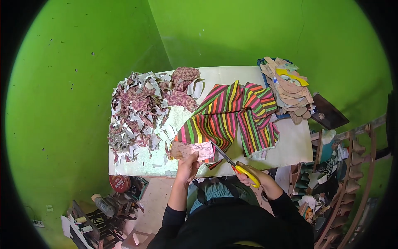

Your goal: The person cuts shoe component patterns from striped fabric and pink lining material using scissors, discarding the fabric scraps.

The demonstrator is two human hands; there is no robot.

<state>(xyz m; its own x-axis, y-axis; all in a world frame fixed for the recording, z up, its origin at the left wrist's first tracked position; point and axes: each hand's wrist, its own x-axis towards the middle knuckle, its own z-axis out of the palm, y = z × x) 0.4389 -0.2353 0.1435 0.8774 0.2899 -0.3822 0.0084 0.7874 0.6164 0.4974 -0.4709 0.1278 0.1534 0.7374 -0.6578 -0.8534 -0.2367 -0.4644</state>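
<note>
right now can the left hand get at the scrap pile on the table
Probably yes: the scrap pile lies near the left hand with nothing tall between them, though that hand is busy holding the pink piece.

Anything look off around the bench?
Scraps sprawl in a loose heap across the left of the table; cardboard pieces are stacked unevenly at right. Dark marks dot the green wall, possibly damage.
</note>
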